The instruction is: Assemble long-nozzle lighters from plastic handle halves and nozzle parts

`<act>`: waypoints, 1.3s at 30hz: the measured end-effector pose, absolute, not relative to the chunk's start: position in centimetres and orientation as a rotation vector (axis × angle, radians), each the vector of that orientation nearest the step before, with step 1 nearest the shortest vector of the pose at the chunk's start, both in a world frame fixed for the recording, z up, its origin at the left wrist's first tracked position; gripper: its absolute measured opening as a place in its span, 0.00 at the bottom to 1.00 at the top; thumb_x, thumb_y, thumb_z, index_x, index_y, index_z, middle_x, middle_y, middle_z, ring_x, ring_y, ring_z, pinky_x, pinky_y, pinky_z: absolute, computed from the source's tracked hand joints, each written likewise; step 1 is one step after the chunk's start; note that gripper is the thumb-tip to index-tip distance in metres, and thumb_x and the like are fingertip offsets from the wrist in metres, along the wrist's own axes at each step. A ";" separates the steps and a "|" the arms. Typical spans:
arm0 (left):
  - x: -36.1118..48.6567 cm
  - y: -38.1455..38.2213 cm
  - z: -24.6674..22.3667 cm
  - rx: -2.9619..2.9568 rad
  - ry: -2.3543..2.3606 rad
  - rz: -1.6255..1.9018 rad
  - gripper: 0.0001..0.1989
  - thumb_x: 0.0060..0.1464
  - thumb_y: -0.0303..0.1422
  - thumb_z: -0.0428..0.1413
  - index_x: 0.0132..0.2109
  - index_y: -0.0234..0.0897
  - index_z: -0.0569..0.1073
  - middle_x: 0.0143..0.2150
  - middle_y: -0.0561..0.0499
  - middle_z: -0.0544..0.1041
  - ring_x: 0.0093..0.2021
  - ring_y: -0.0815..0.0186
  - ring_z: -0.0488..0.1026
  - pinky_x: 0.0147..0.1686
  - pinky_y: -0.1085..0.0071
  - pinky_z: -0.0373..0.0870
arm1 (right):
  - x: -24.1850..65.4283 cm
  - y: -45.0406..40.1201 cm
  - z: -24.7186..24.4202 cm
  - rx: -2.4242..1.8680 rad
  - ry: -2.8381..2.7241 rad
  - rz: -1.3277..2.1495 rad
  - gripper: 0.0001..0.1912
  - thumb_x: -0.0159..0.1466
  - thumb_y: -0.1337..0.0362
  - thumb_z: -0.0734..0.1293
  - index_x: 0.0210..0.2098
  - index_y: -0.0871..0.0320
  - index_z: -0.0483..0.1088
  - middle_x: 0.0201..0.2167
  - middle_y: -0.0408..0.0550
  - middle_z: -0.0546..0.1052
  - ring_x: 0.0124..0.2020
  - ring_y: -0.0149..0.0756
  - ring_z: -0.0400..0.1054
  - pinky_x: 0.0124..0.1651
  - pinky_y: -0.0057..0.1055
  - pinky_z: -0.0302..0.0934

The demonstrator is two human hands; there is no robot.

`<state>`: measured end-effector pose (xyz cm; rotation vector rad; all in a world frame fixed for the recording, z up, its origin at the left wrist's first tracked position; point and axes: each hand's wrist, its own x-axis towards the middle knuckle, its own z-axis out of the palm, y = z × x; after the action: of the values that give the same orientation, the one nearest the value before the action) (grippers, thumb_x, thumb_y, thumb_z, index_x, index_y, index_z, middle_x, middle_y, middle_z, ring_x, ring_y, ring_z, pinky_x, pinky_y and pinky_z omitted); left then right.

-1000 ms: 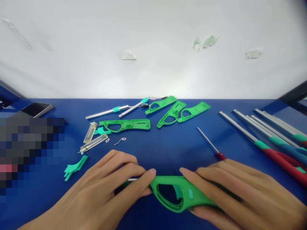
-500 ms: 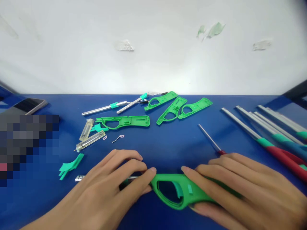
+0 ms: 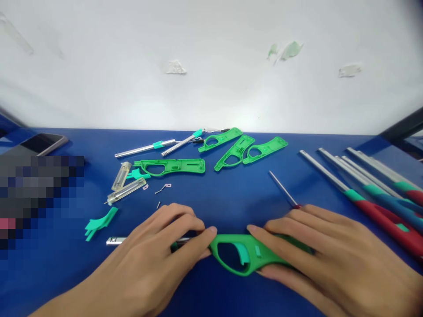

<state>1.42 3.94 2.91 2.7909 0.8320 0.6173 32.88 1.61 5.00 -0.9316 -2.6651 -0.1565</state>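
Note:
A green gas lighter (image 3: 261,253) lies crosswise low in the head view, held in both hands. My left hand (image 3: 165,259) is closed round its front end, where the handle meets the metal tube (image 3: 116,241); the tube's tip sticks out to the left. My right hand (image 3: 330,255) grips the handle's rear, thumb below and fingers on top, hiding that end. A turquoise trigger (image 3: 243,252) shows inside the handle's loop. Just beyond my right hand lies a screwdriver (image 3: 282,188), its red handle mostly hidden behind the fingers.
Green handle halves (image 3: 178,166) and metal tubes with wires (image 3: 145,148) lie further back. To the left are clear fuel tanks (image 3: 127,191), a turquoise trigger piece (image 3: 102,223) and a phone (image 3: 42,143). Several long lighters (image 3: 363,200) lie at the right. A white wall (image 3: 211,97) stands behind.
The view has shifted slightly. The lighter's handle is turned a little, so its loop sits higher and looks flatter. Both hands keep their grip. A small screw now shows beyond my left hand.

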 end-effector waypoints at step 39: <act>1.9 1.7 3.4 2.892 1.048 0.911 0.16 0.75 0.33 0.54 0.64 0.36 0.74 0.55 0.47 0.81 0.51 0.63 0.81 0.53 0.65 0.77 | 31.0 1.7 5.7 -1.018 -2.300 0.364 0.12 0.79 0.57 0.62 0.53 0.50 0.76 0.43 0.39 0.87 0.39 0.30 0.84 0.39 0.19 0.75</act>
<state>1.95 1.73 3.37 2.8920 1.0477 0.9113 31.00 1.69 5.70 -1.0181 -2.3001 0.3636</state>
